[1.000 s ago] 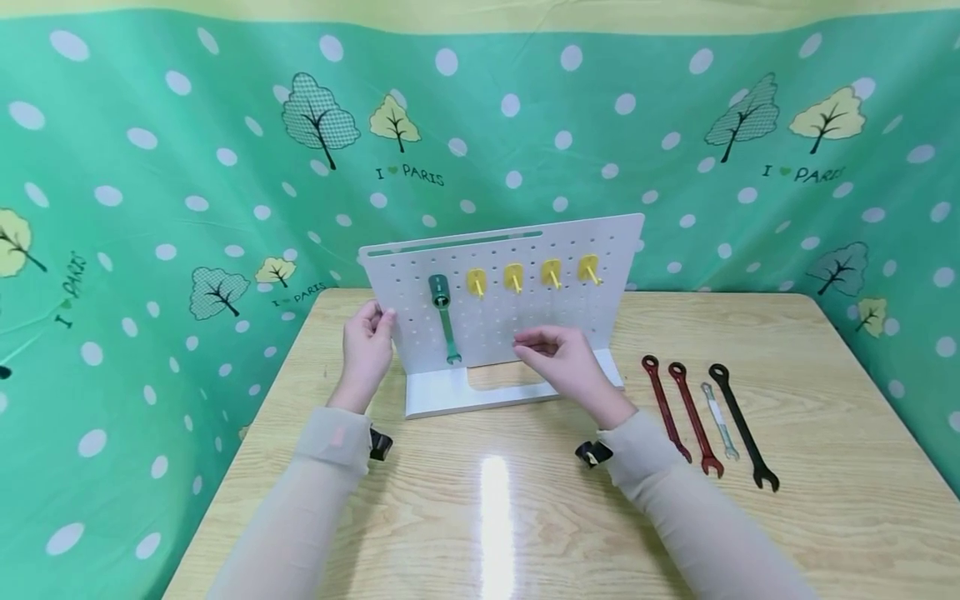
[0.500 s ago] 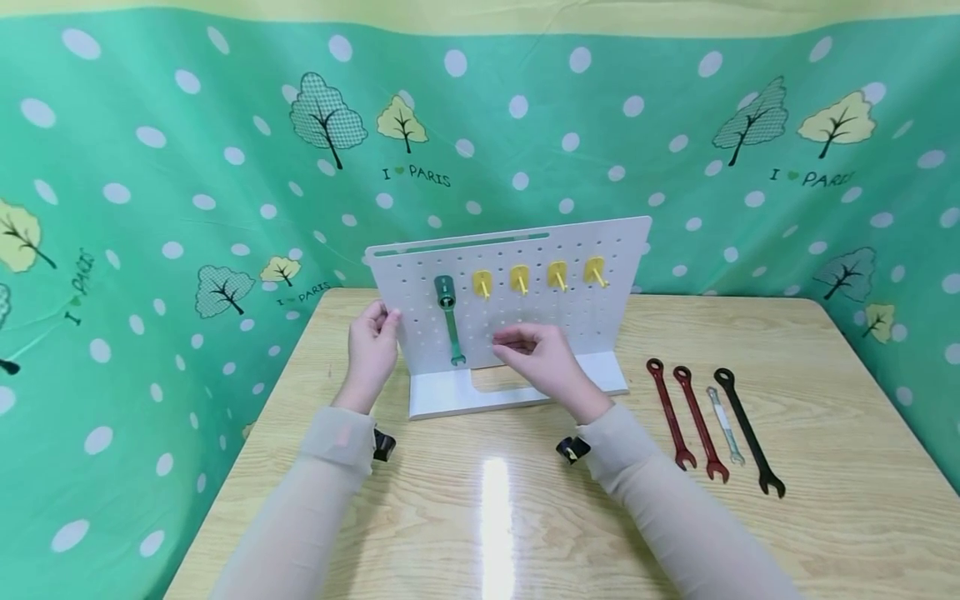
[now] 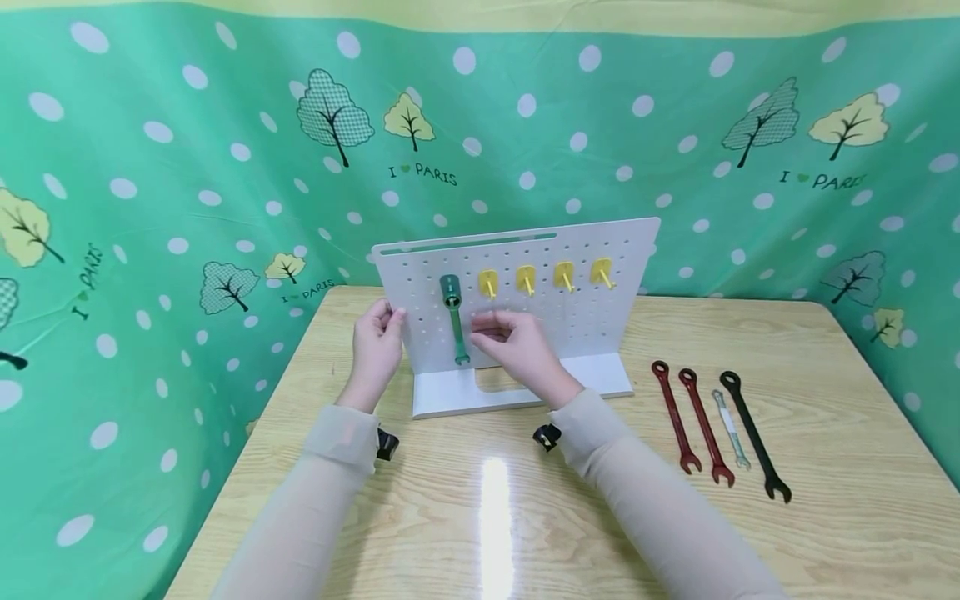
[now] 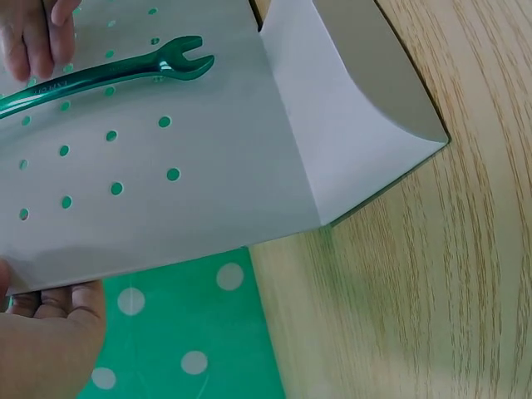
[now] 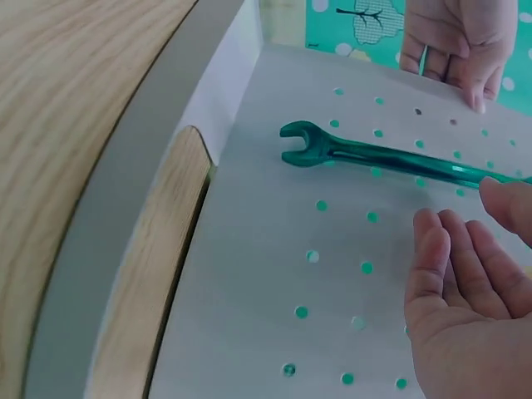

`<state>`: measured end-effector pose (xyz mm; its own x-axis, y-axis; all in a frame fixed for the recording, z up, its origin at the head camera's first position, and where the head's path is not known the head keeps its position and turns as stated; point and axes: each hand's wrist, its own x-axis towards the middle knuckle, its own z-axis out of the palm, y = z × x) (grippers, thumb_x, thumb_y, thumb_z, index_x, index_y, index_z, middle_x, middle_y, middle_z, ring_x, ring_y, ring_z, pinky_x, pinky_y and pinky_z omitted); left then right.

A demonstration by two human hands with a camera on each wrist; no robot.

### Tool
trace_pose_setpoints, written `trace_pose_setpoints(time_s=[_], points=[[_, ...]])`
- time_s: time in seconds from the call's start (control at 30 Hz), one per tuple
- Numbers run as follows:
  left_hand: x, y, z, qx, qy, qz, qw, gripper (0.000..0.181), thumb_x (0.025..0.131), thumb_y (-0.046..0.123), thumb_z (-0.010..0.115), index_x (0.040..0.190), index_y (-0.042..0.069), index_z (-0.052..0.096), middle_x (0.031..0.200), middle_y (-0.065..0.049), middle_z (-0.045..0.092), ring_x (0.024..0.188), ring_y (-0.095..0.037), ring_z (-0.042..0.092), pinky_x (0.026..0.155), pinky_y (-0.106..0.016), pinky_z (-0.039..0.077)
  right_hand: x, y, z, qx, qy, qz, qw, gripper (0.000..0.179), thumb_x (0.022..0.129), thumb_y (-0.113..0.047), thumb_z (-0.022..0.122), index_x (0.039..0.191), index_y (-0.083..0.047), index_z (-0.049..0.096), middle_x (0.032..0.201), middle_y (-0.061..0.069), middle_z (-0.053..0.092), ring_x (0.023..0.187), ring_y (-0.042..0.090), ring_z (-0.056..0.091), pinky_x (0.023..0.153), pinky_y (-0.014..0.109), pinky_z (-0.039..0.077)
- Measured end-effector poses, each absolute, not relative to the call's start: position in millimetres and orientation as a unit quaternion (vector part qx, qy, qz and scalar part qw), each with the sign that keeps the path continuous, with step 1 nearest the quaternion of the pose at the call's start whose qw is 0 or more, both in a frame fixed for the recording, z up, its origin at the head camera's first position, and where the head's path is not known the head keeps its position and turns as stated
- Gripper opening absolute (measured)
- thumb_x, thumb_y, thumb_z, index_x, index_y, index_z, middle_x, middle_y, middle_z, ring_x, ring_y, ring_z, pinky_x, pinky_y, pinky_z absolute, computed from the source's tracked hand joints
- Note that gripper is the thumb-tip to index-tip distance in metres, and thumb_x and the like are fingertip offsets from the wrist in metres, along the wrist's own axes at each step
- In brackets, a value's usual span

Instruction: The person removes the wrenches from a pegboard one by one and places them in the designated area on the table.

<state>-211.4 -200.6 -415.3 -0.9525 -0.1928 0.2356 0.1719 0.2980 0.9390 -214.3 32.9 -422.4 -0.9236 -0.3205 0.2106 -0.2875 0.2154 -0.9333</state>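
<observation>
A white pegboard (image 3: pixel 596 321) stands on its base on the table. My left hand (image 3: pixel 377 346) grips its left edge, thumb in front and fingers behind. From a dark green hook (image 3: pixel 449 283) hangs a green combination wrench (image 3: pixel 458 329), its ring end up and its forked end down. Just right of that wrench is my right hand (image 3: pixel 519 343). In the right wrist view its thumb and fingers (image 5: pixel 478 274) are spread apart near the wrench's shaft, holding nothing. Whether the thumb touches the shaft I cannot tell.
Several yellow hooks (image 3: pixel 527 280) run in a row along the board. To the right on the wooden table (image 3: pixel 465 517) lie two red wrenches (image 3: pixel 702 421), a small silver wrench (image 3: pixel 731 429) and a black wrench (image 3: pixel 753 433). A green patterned cloth (image 3: pixel 480 125) hangs behind.
My right hand has moved left across the front of the board, up to the green wrench. The left hand keeps its grip on the board's edge. The camera view has shifted slightly.
</observation>
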Motion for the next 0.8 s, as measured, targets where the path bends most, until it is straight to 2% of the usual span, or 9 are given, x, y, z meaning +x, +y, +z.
trace_pose_setpoints(time_s=[0.07, 0.3, 0.53, 0.8], points=[[-211.6, -200.4, -415.0, 0.005, -0.792, -0.590, 0.156, 0.023, 0.108, 0.010, 0.052, 0.118, -0.005, 0.065, 0.112, -0.020, 0.070, 0.094, -0.027, 0.065, 0.071, -0.029, 0.053, -216.8, 28.1, -421.3, -0.200, 0.785, -0.586, 0.015, 0.023, 0.095, -0.010, 0.074, 0.118, -0.006, 0.072, 0.113, 0.003, 0.072, 0.098, 0.013, 0.067, 0.085, 0.025, 0.055], [-211.9, -200.7, -415.7, 0.003, -0.794, -0.586, 0.159, 0.021, 0.107, 0.009, 0.053, 0.115, -0.006, 0.066, 0.110, -0.021, 0.071, 0.088, -0.029, 0.064, 0.059, -0.021, 0.046, -224.1, 15.0, -418.1, -0.198, 0.806, -0.557, 0.016, 0.018, 0.095, -0.012, 0.076, 0.112, -0.007, 0.075, 0.110, -0.001, 0.070, 0.095, 0.012, 0.067, 0.082, 0.024, 0.055], [-212.5, -199.8, -416.9, 0.008, -0.794, -0.589, 0.152, 0.023, 0.107, 0.010, 0.052, 0.119, -0.005, 0.065, 0.114, -0.021, 0.070, 0.095, -0.028, 0.066, 0.066, -0.023, 0.050, -224.2, 8.3, -416.1, -0.200, 0.809, -0.552, 0.025, 0.014, 0.097, -0.012, 0.072, 0.108, -0.003, 0.075, 0.103, 0.000, 0.070, 0.088, 0.016, 0.065, 0.076, 0.027, 0.056], [-212.6, -200.3, -416.6, 0.006, -0.795, -0.587, 0.156, 0.023, 0.107, 0.011, 0.052, 0.119, -0.005, 0.065, 0.113, -0.021, 0.070, 0.095, -0.028, 0.066, 0.065, -0.025, 0.050, -218.9, 11.6, -417.4, -0.224, 0.805, -0.549, 0.019, 0.014, 0.100, -0.014, 0.069, 0.105, -0.002, 0.074, 0.092, 0.002, 0.069, 0.078, 0.019, 0.061, 0.067, 0.031, 0.054]])
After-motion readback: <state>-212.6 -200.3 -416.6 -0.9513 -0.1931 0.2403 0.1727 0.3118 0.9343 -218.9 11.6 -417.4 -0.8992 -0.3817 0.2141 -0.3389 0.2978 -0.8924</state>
